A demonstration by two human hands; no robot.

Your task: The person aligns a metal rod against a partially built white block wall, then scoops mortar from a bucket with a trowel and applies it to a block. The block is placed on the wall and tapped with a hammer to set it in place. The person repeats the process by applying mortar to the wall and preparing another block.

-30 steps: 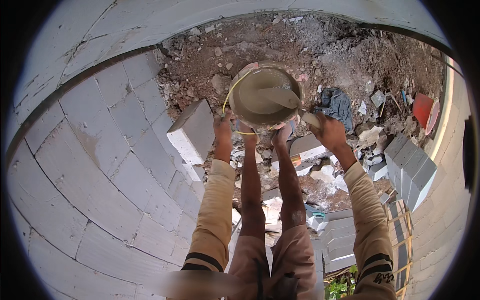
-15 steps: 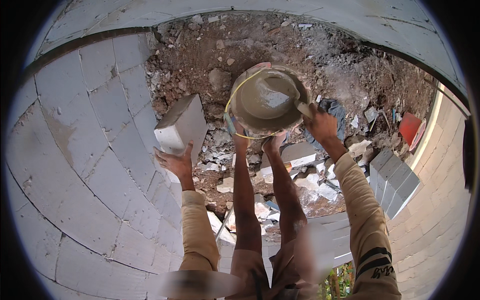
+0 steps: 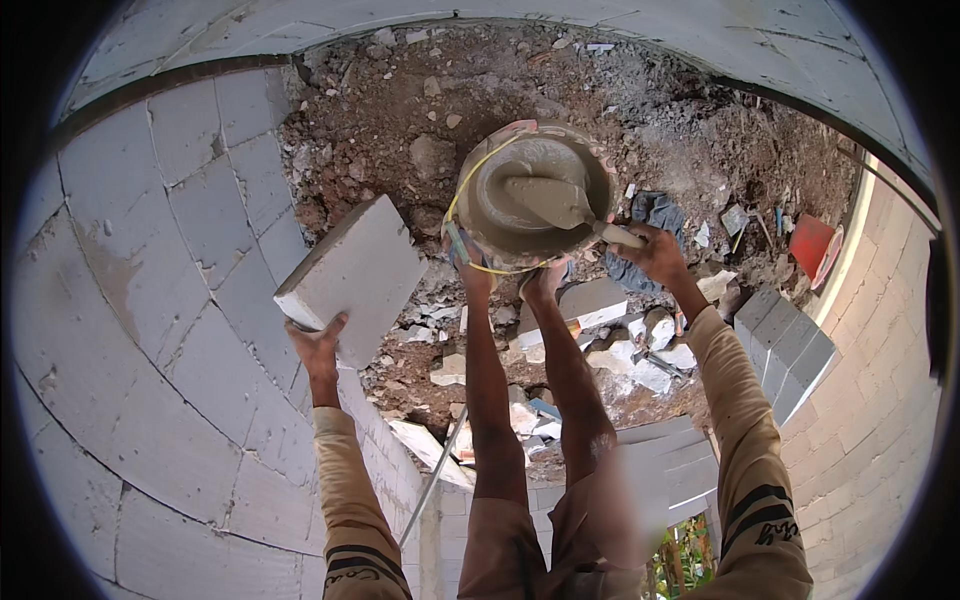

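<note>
At the left, my left hand (image 3: 318,348) grips the near end of a light grey wall block (image 3: 365,270), thumb on one face and fingers around the edge. The block is tilted close to the left wall. My right hand (image 3: 655,258) is closed around the handle of a trowel (image 3: 545,203). The trowel's mortar-coated blade lies over wet grey mortar (image 3: 497,212) inside a round bucket (image 3: 603,163). A yellow cord (image 3: 468,180) runs along the bucket's left rim. The bucket stands in front of my feet.
A block wall (image 3: 150,300) curves along the left; another wall (image 3: 870,350) stands at right. Stacked grey blocks (image 3: 780,350), a red container (image 3: 812,245) and a dark cloth (image 3: 655,215) lie to the right. Broken block pieces (image 3: 640,365) litter the ground around my legs.
My left hand has brought the block left and nearer, turning its broad face more into view. The trowel blade now shows over the mortar, and my right hand has shifted slightly right and nearer.
</note>
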